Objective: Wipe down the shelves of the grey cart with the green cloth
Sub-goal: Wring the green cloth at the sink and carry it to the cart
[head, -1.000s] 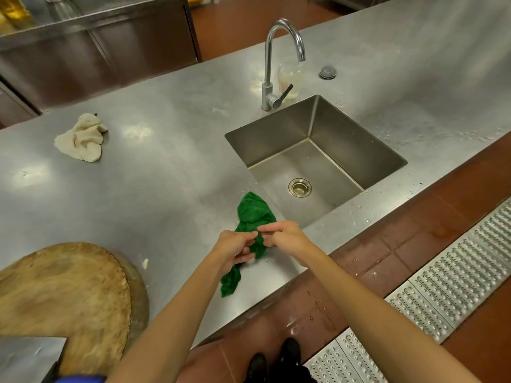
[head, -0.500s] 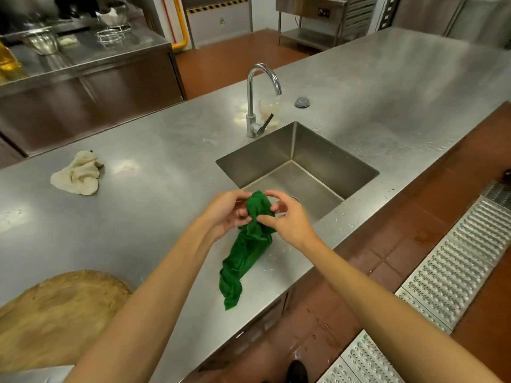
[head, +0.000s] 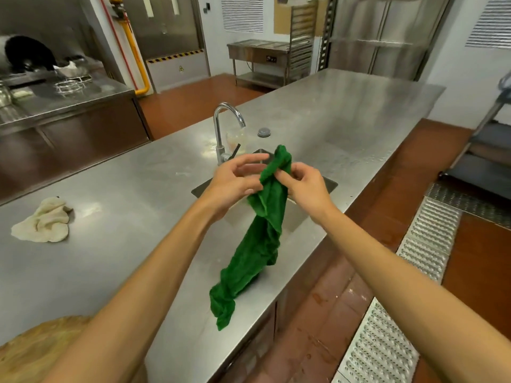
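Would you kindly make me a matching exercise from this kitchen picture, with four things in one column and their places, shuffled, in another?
Things:
1 green cloth
2 beige cloth
3 tap
4 grey plug

Places:
A crumpled on the counter, far left
B standing behind the sink
C pinched by the right hand, hanging down
D flat on the counter, right of the tap

Pairs: 1-C; 2-A; 3-B; 4-D

Commercial kitchen. Evidence: long stainless-steel counter [head: 345, 128] with built-in sink [head: 330, 186] and tall faucet [head: 221, 128]. Steel cabinets [head: 83, 134] behind. Tray rack [head: 302, 37] and steel table [head: 257, 48] by the far wall. Red floor tiles [head: 318, 299], metal drain grates [head: 425, 244], yellow pipe [head: 135, 51], grey cart [head: 481, 172] at right.
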{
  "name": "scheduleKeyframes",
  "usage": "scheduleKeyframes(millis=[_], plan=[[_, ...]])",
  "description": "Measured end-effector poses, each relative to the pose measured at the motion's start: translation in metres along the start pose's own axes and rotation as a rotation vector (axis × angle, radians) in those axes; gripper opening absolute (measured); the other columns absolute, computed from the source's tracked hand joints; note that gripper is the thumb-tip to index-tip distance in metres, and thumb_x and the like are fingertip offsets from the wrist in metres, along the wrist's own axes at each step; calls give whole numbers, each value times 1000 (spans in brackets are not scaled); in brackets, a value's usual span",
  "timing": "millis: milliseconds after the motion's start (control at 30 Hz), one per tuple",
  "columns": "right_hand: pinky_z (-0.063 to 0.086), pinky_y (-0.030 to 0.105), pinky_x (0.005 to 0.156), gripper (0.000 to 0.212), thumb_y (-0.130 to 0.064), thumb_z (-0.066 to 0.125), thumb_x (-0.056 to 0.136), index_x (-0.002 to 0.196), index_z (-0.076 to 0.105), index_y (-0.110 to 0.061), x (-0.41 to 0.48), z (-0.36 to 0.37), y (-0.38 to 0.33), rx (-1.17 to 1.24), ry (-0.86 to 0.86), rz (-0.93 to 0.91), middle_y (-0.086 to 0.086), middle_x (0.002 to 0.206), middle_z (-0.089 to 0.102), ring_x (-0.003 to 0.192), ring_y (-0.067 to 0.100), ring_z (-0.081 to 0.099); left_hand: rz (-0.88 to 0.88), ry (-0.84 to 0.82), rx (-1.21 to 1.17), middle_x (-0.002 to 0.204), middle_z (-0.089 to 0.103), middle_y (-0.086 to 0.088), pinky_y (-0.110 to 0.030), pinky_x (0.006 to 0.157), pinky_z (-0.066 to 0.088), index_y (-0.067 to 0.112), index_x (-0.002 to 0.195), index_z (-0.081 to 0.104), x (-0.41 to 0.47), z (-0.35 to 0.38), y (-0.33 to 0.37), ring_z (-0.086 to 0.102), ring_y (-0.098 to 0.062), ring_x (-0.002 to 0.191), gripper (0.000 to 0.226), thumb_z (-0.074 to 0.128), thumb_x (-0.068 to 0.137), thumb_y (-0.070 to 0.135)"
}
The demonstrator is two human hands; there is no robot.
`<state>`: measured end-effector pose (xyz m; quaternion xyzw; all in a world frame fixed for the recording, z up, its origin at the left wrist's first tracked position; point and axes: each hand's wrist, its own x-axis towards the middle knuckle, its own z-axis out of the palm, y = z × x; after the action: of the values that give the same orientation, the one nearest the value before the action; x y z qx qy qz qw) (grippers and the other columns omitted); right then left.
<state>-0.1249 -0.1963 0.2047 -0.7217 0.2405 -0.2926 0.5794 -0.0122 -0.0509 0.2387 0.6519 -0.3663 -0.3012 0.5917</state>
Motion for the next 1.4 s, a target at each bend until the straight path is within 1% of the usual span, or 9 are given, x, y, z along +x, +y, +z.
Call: scheduleKeyframes(millis=[200,367,500,700,833,1033,1200,1333,1400], plan=[[54,26,64,15,-20,71,91,84,71,-6,-15,-33,-30,-16,34,-76,0,75,72,71,8,67,85,52,24,104,78,-6,-40,90,61,19,107,76,11,30,16,74,-23,102,22,73,90,6],[42,34,61,54,-29,56,101,81,56,20,-28,-66,-40,-122,113,-99,19,66,49,64,21,45,142,-8,9,94,80,3,-27,83,61,15,103,75,35,69,31,75,-11,93,12,75,91,18],[51,59,78,59,-34,48,104,92,57,23,-38,-103,-40,-175,202,-101,44,89,58,74,41,59,132,13,-6,84,77,1,-28,74,58,17,90,73,59,115,44,73,-10,77,13,73,93,30],[36,25,55,57,-36,49,104,79,58,14,-42,-179,-29,-277,356,-112,6,59,50,56,5,43,137,-116,-97,67,70,7,-23,58,51,18,82,65,88,192,61,66,-6,62,19,61,100,21],[29,33,62,58,-37,50,103,71,49,12,-44,-237,-24,-316,469,-118,12,63,40,62,18,39,73,-242,-215,70,66,-6,-29,53,43,13,79,69,98,245,81,59,-16,58,10,62,87,13],[27,30,55,50,-31,51,103,65,53,1,-45,-319,-27,-285,535,-133,0,57,41,56,10,35,398,-422,46,91,76,19,-22,69,56,40,92,76,126,325,94,71,-1,78,58,48,87,-11],[47,21,61,41,-35,48,104,87,76,-12,-43,-392,-33,-217,508,-74,-5,72,70,65,3,62,618,-300,263,114,65,-4,-44,81,60,27,128,67,154,401,104,62,-18,69,43,78,87,18],[59,26,82,59,-75,38,88,99,77,-34,-47,-449,-33,-17,375,-36,2,99,77,97,15,73,632,-252,383,101,61,8,-16,74,45,31,130,67,175,461,116,54,-1,76,49,77,85,48],[58,25,77,41,-65,54,90,101,76,-32,-49,-476,-31,-125,372,-86,0,99,77,95,15,73,594,-272,377,92,63,16,-13,73,46,30,127,69,184,490,119,56,-1,80,46,72,87,53]])
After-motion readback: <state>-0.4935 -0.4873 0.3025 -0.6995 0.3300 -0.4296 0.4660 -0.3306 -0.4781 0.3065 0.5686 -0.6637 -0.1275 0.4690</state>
